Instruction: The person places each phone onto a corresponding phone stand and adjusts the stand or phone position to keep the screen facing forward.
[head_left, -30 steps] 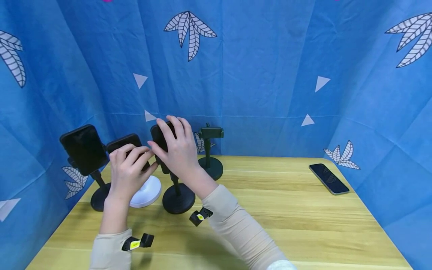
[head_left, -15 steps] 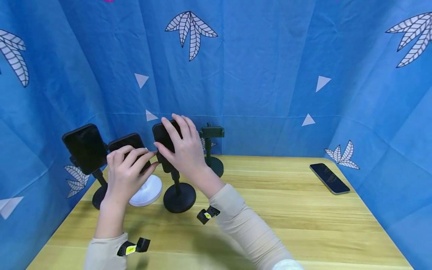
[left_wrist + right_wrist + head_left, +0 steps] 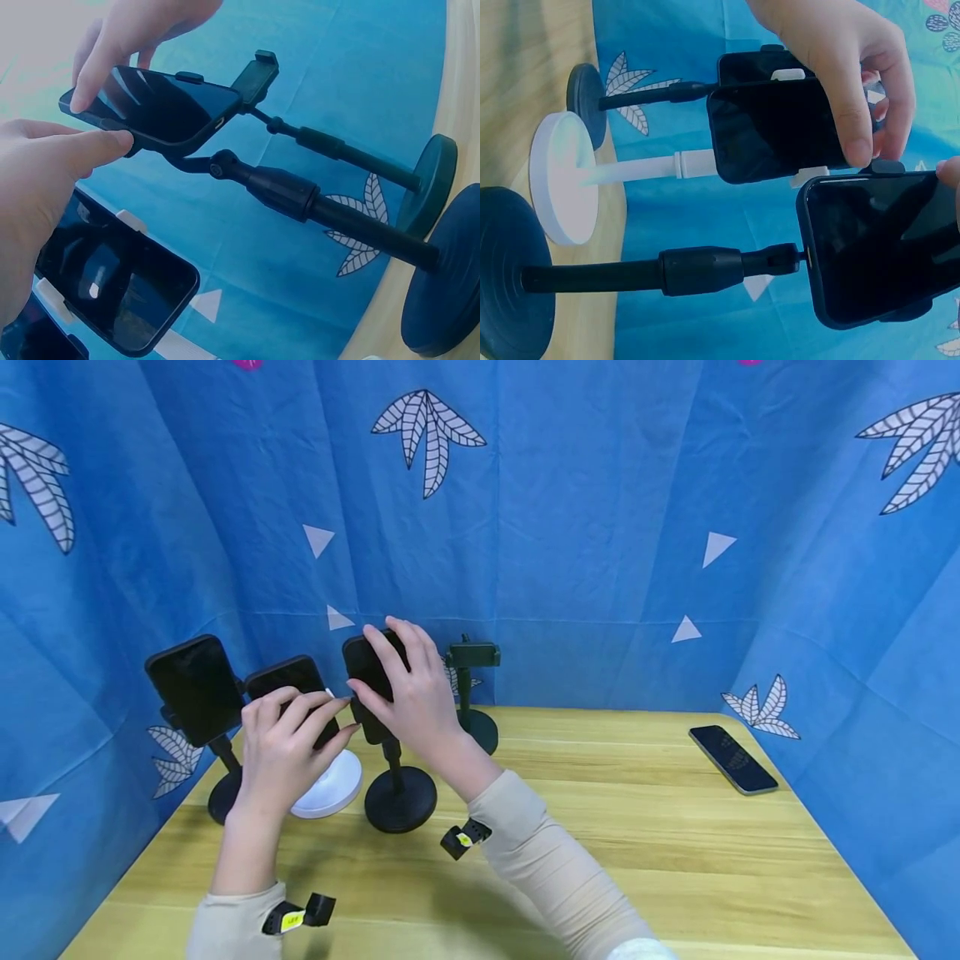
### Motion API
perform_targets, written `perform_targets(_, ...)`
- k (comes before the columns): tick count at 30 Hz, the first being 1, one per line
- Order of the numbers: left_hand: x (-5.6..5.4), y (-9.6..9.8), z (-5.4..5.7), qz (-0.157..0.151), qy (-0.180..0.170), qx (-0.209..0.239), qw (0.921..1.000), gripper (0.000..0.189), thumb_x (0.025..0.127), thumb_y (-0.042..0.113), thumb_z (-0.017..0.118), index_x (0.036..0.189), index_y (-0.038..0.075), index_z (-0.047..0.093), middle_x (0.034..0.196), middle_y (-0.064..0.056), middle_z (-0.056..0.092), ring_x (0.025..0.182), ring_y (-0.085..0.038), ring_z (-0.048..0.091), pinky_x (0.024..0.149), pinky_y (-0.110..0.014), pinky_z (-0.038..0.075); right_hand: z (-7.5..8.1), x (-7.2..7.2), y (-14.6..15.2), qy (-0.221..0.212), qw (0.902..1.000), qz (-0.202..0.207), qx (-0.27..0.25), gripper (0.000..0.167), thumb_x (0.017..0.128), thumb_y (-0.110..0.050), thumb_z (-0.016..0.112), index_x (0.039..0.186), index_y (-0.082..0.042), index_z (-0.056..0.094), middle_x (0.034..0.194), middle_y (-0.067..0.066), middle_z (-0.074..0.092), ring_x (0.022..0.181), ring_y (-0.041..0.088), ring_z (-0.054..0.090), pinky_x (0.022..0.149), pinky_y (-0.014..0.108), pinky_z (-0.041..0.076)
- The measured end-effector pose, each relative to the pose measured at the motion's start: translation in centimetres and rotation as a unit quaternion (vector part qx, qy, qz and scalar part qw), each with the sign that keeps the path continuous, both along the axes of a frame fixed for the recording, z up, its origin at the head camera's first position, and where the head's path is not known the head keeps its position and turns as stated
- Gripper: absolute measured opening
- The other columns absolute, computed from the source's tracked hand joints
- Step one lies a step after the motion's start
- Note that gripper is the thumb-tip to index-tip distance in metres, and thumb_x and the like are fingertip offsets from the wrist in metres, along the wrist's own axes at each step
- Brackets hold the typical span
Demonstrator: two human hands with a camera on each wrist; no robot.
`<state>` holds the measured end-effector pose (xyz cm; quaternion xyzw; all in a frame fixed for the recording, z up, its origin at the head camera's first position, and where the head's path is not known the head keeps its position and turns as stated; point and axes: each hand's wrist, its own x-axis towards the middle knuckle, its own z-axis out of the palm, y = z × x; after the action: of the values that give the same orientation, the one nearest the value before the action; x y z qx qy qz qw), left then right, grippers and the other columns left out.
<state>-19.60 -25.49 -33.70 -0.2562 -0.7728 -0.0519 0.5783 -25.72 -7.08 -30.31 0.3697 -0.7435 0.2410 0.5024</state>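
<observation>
A black phone (image 3: 365,662) stands in the clamp of a black phone stand (image 3: 401,800), tilted in the head view. My right hand (image 3: 414,697) holds the phone's upper end, its thumb at the near side and fingers over the top. My left hand (image 3: 279,743) is at the phone's left side; its thumb (image 3: 105,146) and fingertips pinch the stand's clamp at the phone's edge. Behind the left hand, a second phone (image 3: 127,277) sits in a white stand (image 3: 333,785), partly hidden by that hand in the head view.
Farther left, another phone (image 3: 197,689) is mounted on a black stand. A dark green stand (image 3: 478,731) with no phone in its clamp (image 3: 472,654) is at the back. One phone (image 3: 733,758) lies flat at the table's right. A blue curtain (image 3: 585,527) surrounds the wooden table (image 3: 675,860).
My right hand and forearm have shifted slightly to the right, and the left wrist has dropped a little down and left. Both hands stay at the same phone and stand.
</observation>
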Motion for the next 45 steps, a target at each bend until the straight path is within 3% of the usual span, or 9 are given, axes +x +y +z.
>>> perform_targets(5,0.3,0.4,0.0,-0.005,0.008,0.008,0.9999,0.039,0.092,0.041,0.063,0.104,0.006,0.075,0.097,-0.015,0.07,0.095,-0.039,0.052,0.075,-0.051,0.031,-0.2,0.1,0.6,-0.016,0.9998,0.01,0.0,0.062,0.089,-0.039,0.069,0.14,-0.011,0.05,0.143,0.017,0.045,0.133,0.029,0.046,0.112,0.034,0.04)
perform_targets(28,1.5,3.2,1.6,-0.013,0.025,0.018,0.9994,0.035,0.092,0.039,0.064,0.103,0.007,0.076,0.095,-0.014,0.07,0.094,-0.037,0.051,0.076,-0.05,0.032,-0.5,-0.9,5.5,0.031,0.9992,-0.021,-0.01,0.064,0.085,-0.036,0.075,0.138,-0.008,0.052,0.14,0.019,0.05,0.132,0.035,0.046,0.111,0.042,0.041)
perform_targets(45,1.0,7.1,1.9,-0.023,0.001,0.033,0.9992,0.03,0.09,0.034,0.066,0.105,0.01,0.075,0.098,-0.011,0.07,0.098,-0.035,0.052,0.082,-0.053,0.034,-1.9,-1.7,11.4,0.001,0.998,-0.064,-0.002,0.063,0.085,-0.03,0.075,0.139,-0.008,0.051,0.141,0.021,0.048,0.133,0.039,0.044,0.108,0.05,0.041)
